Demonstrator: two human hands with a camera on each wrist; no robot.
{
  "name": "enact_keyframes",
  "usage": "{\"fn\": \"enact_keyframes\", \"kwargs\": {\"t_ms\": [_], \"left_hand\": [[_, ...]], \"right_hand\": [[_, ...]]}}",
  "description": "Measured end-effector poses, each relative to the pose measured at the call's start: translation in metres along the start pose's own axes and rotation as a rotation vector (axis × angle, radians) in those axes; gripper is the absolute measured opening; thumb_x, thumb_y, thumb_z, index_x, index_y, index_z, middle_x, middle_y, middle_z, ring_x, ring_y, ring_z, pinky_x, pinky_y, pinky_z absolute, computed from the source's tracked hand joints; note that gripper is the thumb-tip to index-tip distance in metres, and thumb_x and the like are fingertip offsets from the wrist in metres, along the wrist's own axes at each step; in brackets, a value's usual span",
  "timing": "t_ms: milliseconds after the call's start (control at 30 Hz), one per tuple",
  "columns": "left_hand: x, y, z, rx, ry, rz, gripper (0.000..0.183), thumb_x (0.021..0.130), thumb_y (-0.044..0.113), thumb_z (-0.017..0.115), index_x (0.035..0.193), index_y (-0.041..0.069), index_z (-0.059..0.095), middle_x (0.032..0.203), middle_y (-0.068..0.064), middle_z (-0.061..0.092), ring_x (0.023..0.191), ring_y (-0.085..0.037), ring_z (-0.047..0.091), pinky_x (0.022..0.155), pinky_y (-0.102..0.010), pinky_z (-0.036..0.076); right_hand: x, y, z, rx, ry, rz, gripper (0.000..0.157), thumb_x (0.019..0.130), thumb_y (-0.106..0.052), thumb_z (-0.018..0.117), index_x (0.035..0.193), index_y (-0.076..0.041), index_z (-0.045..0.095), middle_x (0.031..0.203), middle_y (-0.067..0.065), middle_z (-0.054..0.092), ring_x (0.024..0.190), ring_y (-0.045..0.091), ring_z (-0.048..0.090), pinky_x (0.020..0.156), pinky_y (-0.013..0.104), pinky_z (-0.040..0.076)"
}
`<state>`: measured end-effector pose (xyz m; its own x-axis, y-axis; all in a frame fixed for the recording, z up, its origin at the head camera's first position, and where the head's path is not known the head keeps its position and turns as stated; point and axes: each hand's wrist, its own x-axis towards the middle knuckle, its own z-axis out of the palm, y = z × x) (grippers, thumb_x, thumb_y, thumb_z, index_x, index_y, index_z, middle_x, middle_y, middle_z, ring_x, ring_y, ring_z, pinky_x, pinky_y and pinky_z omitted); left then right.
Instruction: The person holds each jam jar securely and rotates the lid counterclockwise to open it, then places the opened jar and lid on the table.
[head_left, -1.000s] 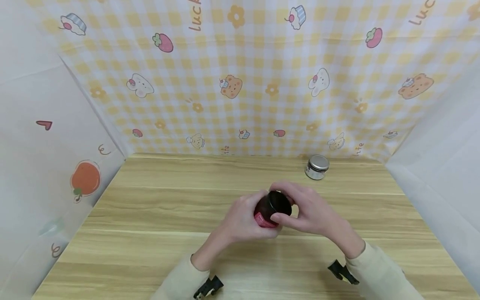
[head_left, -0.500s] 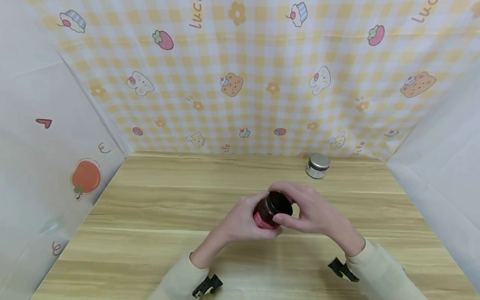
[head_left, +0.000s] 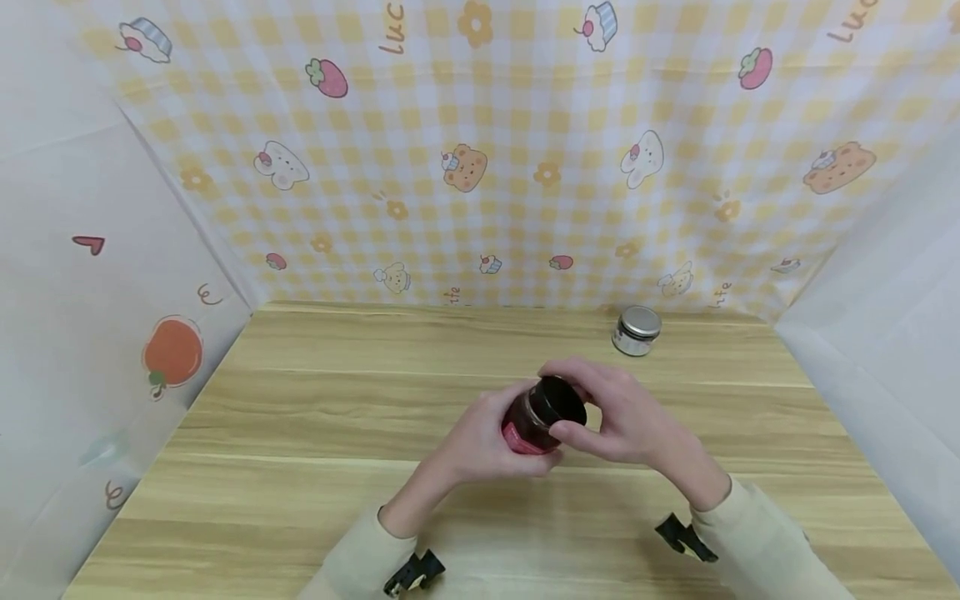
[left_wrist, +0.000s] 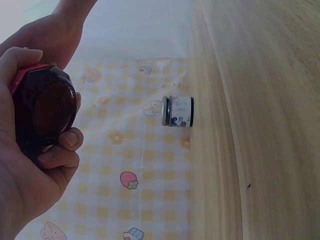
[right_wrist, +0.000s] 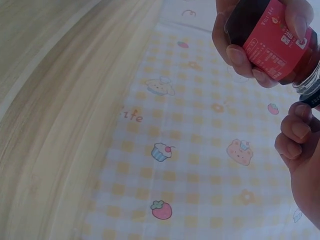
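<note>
My left hand [head_left: 480,437] grips a dark glass jar with a red label [right_wrist: 275,42], tilted above the wooden table with its mouth toward my right hand. The jar's dark base [left_wrist: 52,107] faces the left wrist camera. On the other side, my right hand [head_left: 626,412] holds the black lid [head_left: 558,400] by its edge, between thumb and fingers. Threads of the glass neck [right_wrist: 306,82] show between the label and the lid in the right wrist view, so the lid sits raised on the neck. The lid's far rim is hidden behind my right fingers.
A small jar with a silver lid [head_left: 636,332] and a white label stands at the back right of the wooden table [head_left: 337,400]. A yellow checked cloth [head_left: 420,108] hangs behind the table. White sheets [head_left: 67,350] line both sides.
The lid has risen a little from the jar, and more of the neck shows between them. The jar has shifted slightly left. Both hands keep their hold.
</note>
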<state>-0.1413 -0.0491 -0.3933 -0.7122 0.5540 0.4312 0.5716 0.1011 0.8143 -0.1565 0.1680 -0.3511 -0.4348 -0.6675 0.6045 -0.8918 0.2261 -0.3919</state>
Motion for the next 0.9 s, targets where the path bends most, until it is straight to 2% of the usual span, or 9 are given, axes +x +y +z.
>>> {"fn": "enact_keyframes", "kwargs": {"t_ms": [233,367,533,700,900], "left_hand": [[-0.001,0.0,-0.002,0.006,0.046,0.007,0.047,0.076,0.018,0.083,0.118,0.015,0.061,0.101,0.003,0.067,0.087,-0.009,0.065,0.075,-0.027,0.057],[-0.002,-0.001,-0.004,0.012,0.087,0.009,0.044,0.075,0.018,0.084,0.113,0.014,0.062,0.098,0.004,0.067,0.086,-0.01,0.065,0.075,-0.028,0.057],[-0.002,-0.002,-0.007,0.01,0.131,0.019,0.046,0.076,0.019,0.085,0.116,0.015,0.063,0.099,0.004,0.069,0.088,-0.012,0.066,0.076,-0.03,0.057],[-0.002,-0.003,-0.009,-0.006,0.17,0.016,0.044,0.078,0.02,0.085,0.116,0.015,0.062,0.1,0.003,0.069,0.089,-0.013,0.068,0.076,-0.032,0.058],[-0.001,-0.007,-0.014,-0.023,0.223,0.007,0.043,0.078,0.016,0.085,0.115,0.013,0.063,0.101,0.001,0.069,0.091,-0.016,0.067,0.078,-0.034,0.058]], "right_hand": [[-0.001,0.0,-0.001,0.029,0.023,0.028,0.058,0.101,-0.048,0.054,0.13,0.002,0.052,0.1,0.003,0.063,0.077,0.006,0.06,0.067,0.021,0.054],[-0.001,0.0,-0.003,-0.01,0.062,0.036,0.06,0.102,-0.049,0.052,0.132,0.004,0.05,0.099,0.003,0.061,0.076,0.007,0.056,0.066,0.017,0.049],[-0.002,0.002,-0.003,-0.084,0.12,0.018,0.063,0.104,-0.052,0.046,0.132,0.004,0.049,0.093,-0.001,0.056,0.072,0.006,0.046,0.062,0.016,0.037],[-0.001,0.006,-0.002,-0.1,0.15,0.006,0.063,0.105,-0.052,0.043,0.132,0.004,0.048,0.089,-0.002,0.051,0.072,0.007,0.041,0.063,0.018,0.035],[-0.001,0.009,-0.001,-0.078,0.183,0.02,0.064,0.105,-0.05,0.043,0.135,0.007,0.044,0.09,0.0,0.051,0.075,0.011,0.043,0.065,0.02,0.036]]}}
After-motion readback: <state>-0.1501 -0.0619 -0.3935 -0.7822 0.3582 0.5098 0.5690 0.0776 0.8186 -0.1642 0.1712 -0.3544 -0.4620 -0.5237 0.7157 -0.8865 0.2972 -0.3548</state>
